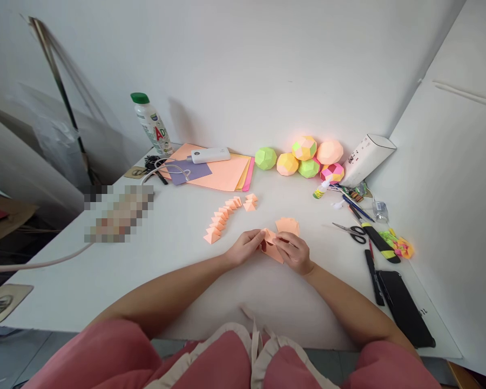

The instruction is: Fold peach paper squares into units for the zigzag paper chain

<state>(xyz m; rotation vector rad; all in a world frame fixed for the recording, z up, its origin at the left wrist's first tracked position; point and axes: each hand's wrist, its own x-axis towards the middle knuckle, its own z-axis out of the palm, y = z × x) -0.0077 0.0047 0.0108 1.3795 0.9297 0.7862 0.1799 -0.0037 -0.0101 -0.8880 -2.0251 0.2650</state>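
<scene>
Between my two hands, near the middle of the white table, is a small peach paper piece [269,236]. My left hand [245,248] pinches its left side, and the fingers of my right hand [295,252] close on its right side. Just below it lies a flat peach paper [274,253], partly covered by my fingers. Beyond my right hand sits a stack of peach paper squares [287,226]. A curved row of folded peach pieces [221,217] stands to the left, with a few more folded pieces [250,202] at its upper right end.
Several paper balls [266,158] line the wall. Paper sheets [222,175] lie under a white power bank [210,155], beside a bottle [153,127]. At right are scissors [356,233], a cutter [378,242], glue [321,190], a white box [366,162] and a black phone [405,308].
</scene>
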